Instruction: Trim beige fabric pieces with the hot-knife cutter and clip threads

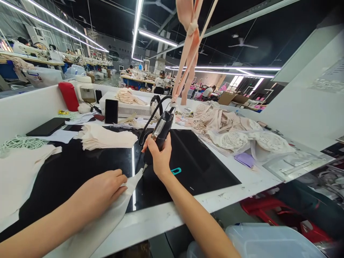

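A black handheld tool (162,130) with a metal plate and a cable hangs from peach fabric strips (189,50). My right hand (160,156) is wrapped round its body, and its narrow tip points down at the end of a pale fabric piece (118,211). My left hand (103,190) lies on that piece with its fingers together, pressing or holding it near the narrow end. The fabric runs from the black glossy sheet (199,157) over the table's front edge.
Stacked pale fabric (106,137) lies behind my left hand, more fabric (16,175) at far left. A teal clip (176,171) is right of my right hand. Lace garments (228,129) heap at right. A phone (111,111) and red bottle (68,96) stand behind.
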`<control>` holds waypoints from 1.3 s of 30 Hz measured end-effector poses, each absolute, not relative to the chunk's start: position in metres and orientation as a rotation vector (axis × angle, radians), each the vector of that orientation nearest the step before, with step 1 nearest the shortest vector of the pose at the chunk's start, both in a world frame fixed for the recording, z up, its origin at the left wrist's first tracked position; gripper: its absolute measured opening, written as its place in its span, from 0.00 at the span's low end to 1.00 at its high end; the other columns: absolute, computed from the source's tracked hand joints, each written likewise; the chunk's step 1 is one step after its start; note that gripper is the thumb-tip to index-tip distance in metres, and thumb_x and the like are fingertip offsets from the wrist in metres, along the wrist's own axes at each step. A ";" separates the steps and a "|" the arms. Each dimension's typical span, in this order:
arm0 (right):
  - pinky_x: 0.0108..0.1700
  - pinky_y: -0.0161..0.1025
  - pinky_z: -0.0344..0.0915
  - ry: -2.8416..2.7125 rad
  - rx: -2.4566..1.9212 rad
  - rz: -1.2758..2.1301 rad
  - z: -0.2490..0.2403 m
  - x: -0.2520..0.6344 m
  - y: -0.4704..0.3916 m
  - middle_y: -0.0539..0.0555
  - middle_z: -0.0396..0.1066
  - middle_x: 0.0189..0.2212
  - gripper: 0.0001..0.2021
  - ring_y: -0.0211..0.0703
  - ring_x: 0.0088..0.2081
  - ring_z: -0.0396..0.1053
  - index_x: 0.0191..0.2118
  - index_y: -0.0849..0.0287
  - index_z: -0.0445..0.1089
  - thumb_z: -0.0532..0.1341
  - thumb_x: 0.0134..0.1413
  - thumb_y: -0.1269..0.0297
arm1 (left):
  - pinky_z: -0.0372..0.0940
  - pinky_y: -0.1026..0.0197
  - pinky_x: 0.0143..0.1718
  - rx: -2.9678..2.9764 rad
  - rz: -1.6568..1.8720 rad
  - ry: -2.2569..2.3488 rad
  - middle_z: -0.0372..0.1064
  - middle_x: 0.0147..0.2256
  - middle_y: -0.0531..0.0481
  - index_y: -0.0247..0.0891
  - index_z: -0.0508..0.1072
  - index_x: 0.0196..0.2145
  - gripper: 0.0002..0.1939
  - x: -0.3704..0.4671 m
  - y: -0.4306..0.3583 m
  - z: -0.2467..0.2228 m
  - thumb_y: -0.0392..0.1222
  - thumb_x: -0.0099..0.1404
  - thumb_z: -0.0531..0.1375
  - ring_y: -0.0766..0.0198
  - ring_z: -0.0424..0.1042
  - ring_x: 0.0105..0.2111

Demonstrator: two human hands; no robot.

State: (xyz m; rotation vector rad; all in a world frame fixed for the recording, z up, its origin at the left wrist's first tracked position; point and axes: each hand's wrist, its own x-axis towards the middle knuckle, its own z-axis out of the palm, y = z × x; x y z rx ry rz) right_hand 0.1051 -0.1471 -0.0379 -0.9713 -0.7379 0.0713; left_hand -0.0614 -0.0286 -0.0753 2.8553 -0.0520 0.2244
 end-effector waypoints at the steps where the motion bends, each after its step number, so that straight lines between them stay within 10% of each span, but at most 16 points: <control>1: 0.28 0.36 0.75 -0.739 -0.970 0.075 -0.038 0.105 -0.147 0.43 0.68 0.29 0.15 0.34 0.25 0.67 0.41 0.52 0.63 0.69 0.54 0.58 | 0.65 0.58 0.35 2.847 0.270 -0.103 0.70 0.35 0.47 0.40 0.75 0.37 0.14 -0.057 -0.028 -0.074 0.44 0.77 0.52 0.56 0.73 0.35; 15: 0.27 0.40 0.74 -0.735 -0.970 0.091 -0.037 0.105 -0.157 0.44 0.69 0.29 0.15 0.37 0.24 0.67 0.40 0.49 0.63 0.70 0.55 0.55 | 0.67 0.57 0.51 2.616 0.198 -0.401 0.72 0.49 0.47 0.43 0.70 0.50 0.09 -0.035 -0.007 -0.082 0.42 0.73 0.61 0.56 0.72 0.50; 27: 0.27 0.36 0.70 -0.705 -0.905 0.101 -0.038 0.104 -0.165 0.44 0.72 0.30 0.15 0.36 0.25 0.69 0.45 0.52 0.67 0.71 0.56 0.59 | 0.60 0.49 0.65 2.596 0.041 -0.408 0.66 0.61 0.39 0.42 0.65 0.63 0.33 -0.023 -0.008 -0.053 0.44 0.63 0.72 0.49 0.60 0.67; 39: 0.27 0.36 0.71 -0.724 -0.891 0.146 -0.040 0.096 -0.161 0.45 0.72 0.31 0.13 0.36 0.26 0.70 0.42 0.52 0.67 0.70 0.57 0.59 | 0.47 0.34 0.70 2.617 -0.160 -0.394 0.68 0.60 0.42 0.43 0.67 0.58 0.27 -0.015 -0.011 -0.055 0.52 0.66 0.69 0.45 0.55 0.71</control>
